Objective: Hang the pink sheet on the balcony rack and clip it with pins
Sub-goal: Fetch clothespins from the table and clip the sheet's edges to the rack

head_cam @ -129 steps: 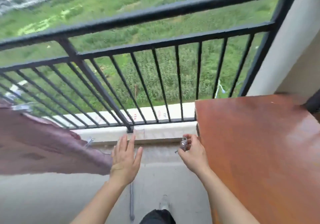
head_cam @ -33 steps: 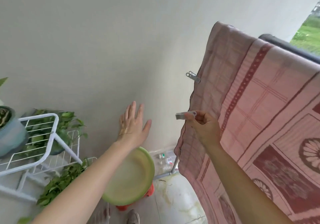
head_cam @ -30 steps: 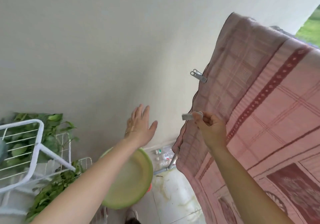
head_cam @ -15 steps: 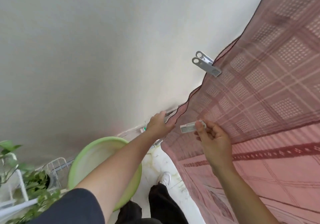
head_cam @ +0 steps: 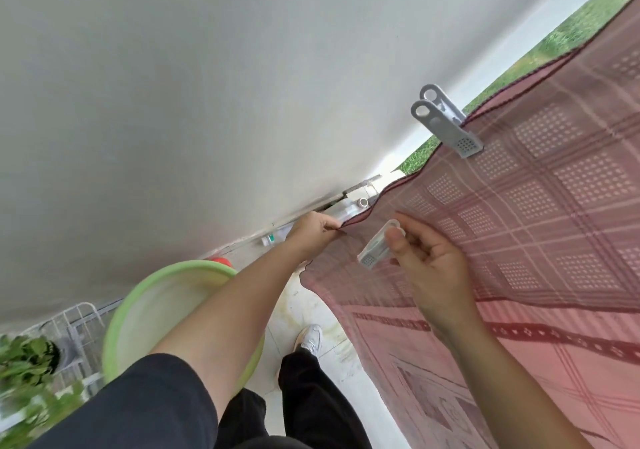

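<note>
The pink patterned sheet (head_cam: 540, 226) hangs across the right half of the view, its dark-stitched side edge running diagonally. A grey pin (head_cam: 446, 124) is clipped on that edge higher up. My left hand (head_cam: 313, 228) pinches the sheet's edge lower down. Just to its right, my right hand (head_cam: 427, 259) holds a second grey pin (head_cam: 375, 249) between thumb and fingers, in front of the fabric and not on it. The rack under the sheet is hidden.
A white wall (head_cam: 207, 102) fills the upper left. A light green basin (head_cam: 162, 313) sits on the floor below my left arm, with a white wire shelf (head_cam: 74, 327) and green plants (head_cam: 26, 355) at far left. My shoe (head_cam: 311, 339) stands on the tiled floor.
My left hand has gone from open in the air to gripping the sheet's edge. My right hand has kept the pin and come closer to that edge. The view has tilted down and nearer the sheet.
</note>
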